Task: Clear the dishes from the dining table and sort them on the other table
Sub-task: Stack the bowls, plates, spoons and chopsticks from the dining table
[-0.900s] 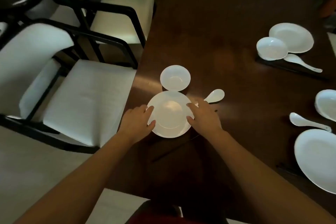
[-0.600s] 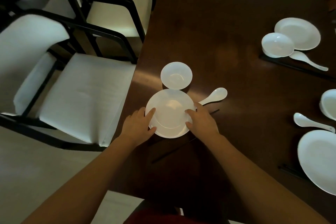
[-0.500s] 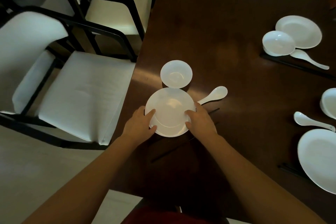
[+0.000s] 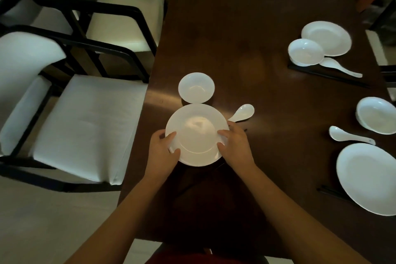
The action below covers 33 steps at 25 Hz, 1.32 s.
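Observation:
A white plate is held at the near left of the dark wooden dining table. My left hand grips its left rim, thumb on top, and my right hand grips its right rim. The plate looks raised a little off the table. Just beyond it stands a small white bowl. A white soup spoon lies to the right of the plate, its handle partly behind my right hand. Dark chopsticks peek out beside my right hand.
Two more place settings lie on the right: a plate, bowl and spoon at the far right, and a bowl, spoon and plate nearer. White-cushioned chairs stand along the table's left edge.
Both hands have closed on the plate's rims, thumbs now over the edge, and the plate appears lifted slightly toward me. The bowl and spoon have stayed put.

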Each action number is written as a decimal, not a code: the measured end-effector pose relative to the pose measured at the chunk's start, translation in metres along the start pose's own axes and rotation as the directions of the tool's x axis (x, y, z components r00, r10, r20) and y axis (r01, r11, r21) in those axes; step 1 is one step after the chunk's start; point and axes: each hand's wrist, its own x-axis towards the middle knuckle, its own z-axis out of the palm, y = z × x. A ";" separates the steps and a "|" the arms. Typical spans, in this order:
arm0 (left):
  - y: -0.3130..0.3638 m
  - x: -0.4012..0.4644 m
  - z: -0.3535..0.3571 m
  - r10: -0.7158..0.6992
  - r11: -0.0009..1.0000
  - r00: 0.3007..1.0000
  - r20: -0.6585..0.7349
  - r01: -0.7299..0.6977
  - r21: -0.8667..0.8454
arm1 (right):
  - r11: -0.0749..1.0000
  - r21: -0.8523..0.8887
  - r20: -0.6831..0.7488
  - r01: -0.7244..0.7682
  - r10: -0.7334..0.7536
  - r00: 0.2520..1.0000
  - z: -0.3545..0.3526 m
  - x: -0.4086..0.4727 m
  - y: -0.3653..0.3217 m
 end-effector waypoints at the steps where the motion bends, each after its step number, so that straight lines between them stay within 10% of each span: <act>1: 0.005 -0.006 0.003 0.044 0.999 0.999 0.008 -0.044 0.022 | 1.000 0.009 -0.026 -0.004 0.004 1.000 -0.006 -0.008 0.006; 13: 0.058 -0.076 0.120 0.210 0.947 0.907 0.365 -0.282 0.155 | 0.969 0.039 -0.176 -0.244 0.247 0.953 -0.059 -0.106 0.139; 29: 0.098 -0.081 0.188 0.303 0.685 0.892 0.335 -0.448 0.575 | 0.953 -0.293 -0.106 -0.072 0.043 0.993 -0.105 -0.071 0.202; 33: 0.098 -0.088 0.192 0.243 0.794 0.919 0.311 -0.373 0.481 | 0.989 -0.127 -0.287 -0.071 0.032 0.957 -0.137 -0.087 0.211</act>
